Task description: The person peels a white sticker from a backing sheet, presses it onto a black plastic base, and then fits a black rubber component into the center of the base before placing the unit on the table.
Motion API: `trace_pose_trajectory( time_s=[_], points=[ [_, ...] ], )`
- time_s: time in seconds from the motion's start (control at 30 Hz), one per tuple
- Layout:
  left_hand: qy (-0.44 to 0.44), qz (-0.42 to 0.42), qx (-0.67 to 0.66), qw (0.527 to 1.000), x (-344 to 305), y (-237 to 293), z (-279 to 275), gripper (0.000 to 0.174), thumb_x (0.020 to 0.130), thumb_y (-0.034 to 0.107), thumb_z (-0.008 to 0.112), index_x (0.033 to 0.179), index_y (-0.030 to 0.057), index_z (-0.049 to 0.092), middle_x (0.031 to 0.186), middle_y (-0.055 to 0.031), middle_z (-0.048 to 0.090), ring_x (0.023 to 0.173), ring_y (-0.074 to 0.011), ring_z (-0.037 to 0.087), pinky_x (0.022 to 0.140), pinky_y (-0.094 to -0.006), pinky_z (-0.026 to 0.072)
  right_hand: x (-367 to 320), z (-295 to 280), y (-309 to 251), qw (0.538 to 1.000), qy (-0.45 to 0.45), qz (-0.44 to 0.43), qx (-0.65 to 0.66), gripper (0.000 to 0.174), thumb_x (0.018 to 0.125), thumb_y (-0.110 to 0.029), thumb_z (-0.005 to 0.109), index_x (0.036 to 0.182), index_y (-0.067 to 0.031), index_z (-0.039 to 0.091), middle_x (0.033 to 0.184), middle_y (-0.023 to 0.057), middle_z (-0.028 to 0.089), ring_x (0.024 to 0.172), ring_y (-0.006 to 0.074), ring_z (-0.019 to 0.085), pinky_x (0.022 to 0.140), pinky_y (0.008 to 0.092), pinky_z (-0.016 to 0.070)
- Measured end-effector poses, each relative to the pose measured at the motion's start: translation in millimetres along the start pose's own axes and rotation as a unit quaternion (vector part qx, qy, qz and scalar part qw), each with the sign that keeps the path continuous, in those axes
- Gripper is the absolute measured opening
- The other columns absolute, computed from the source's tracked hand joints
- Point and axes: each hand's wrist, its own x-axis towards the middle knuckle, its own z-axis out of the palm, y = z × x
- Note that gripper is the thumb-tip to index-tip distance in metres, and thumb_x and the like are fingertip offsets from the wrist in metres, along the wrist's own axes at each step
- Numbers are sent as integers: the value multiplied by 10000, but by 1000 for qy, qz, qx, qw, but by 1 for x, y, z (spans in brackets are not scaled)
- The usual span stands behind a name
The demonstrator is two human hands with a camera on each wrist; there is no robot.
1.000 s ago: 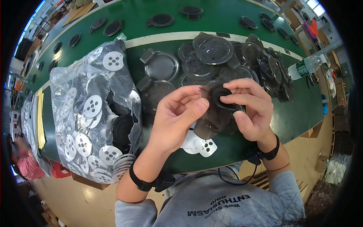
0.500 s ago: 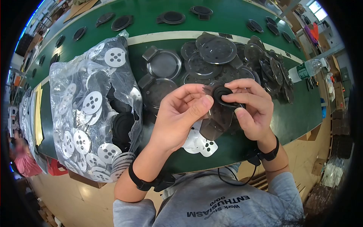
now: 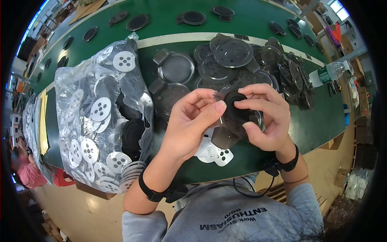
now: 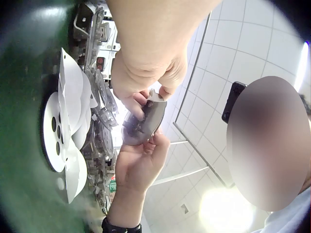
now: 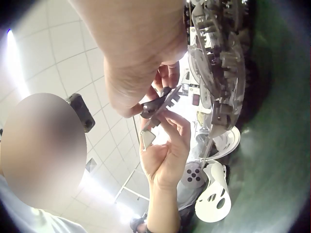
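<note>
Between my two hands, raised above the table, is a smoky translucent plastic cover with a squared tab that points toward me. My left hand pinches its left edge between thumb and fingers. My right hand grips the right side, with fingers bent over a black round pad that lies against the cover. In the left wrist view the rounded side of the cover shows between both hands. The right wrist view has the black pad edge-on beside the cover's small projecting pegs.
White discs with holes lie below my hands. A clear plastic bag of such discs and black pads stands at left. More smoky covers are heaped beyond my hands. A bottle lies at right; finished-looking covers dot the far green surface.
My right thumb has shifted a little left and down on the cover. Both hands keep hold. The covers on the far green surface have moved steadily to the right.
</note>
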Motion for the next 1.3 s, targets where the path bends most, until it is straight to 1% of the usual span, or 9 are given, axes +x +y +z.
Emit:
trace_pose_trajectory(
  time_s=[0.23,0.57,0.9,1.0,1.07,1.1,1.17,1.2,1.3],
  points=[
    [18,2,17,1000,-2,2,2,191,949,44,671,1132,45,617,1012,-22,667,856,-56,619,732,-209,505,0,1,-8,1000,5,-2,-20,437,616,-86,818,1041,-26,738,1145,132,634,845,190,614,729,287,515],
    [-26,48,27,998,-2,1,-4,200,955,21,640,1151,25,602,1090,-65,672,945,-101,649,795,-246,531,0,0,-15,998,5,-21,-64,462,625,-103,853,1061,-33,720,1170,124,618,925,250,604,730,316,519],
    [-40,94,73,992,0,-4,-9,350,843,-170,659,1113,31,563,1190,-119,656,1074,-153,638,920,-300,526,1,0,-11,990,10,-92,-110,499,645,-105,860,1111,-32,696,1210,136,609,1015,300,592,775,347,525],
    [-13,101,84,991,0,-4,-6,384,825,-191,658,1089,55,527,1192,-114,637,1137,-173,608,976,-315,487,0,0,-13,994,80,-30,-66,515,669,-90,849,1150,-30,676,1234,142,601,1040,288,595,786,343,526],
    [-20,108,85,990,1,-5,-8,386,824,-191,655,1077,65,517,1167,-102,629,1126,-177,609,979,-315,481,0,6,-10,985,165,31,30,432,790,-82,797,1190,-23,647,1103,115,654,936,165,634,732,290,517],
    [-23,111,85,990,1,-5,-8,387,824,-191,654,1071,71,513,1155,-97,625,1121,-179,610,980,-314,477,-1,4,-12,978,121,120,123,385,828,-90,773,1183,-14,645,1039,95,661,884,128,624,708,273,509],
    [-27,118,95,988,1,-6,-2,381,827,-188,653,1049,78,493,1133,-88,616,1091,-182,615,976,-320,478,-3,-1,-19,909,24,288,300,298,905,-107,724,1170,4,643,912,56,676,781,56,603,659,238,492],
    [-39,118,96,988,1,-7,-1,382,826,-187,656,1047,77,490,1140,-91,615,1091,-183,614,975,-321,478,-3,1,-17,931,14,282,230,248,972,-137,669,1155,28,635,790,1,655,712,11,561,610,207,467],
    [-33,135,122,983,2,-11,7,306,880,-136,640,1039,69,479,1114,-94,630,1032,-164,627,914,-305,511,-4,2,-13,912,20,294,286,239,972,-140,667,1141,28,642,853,22,673,758,17,583,649,215,491]
  ],
)
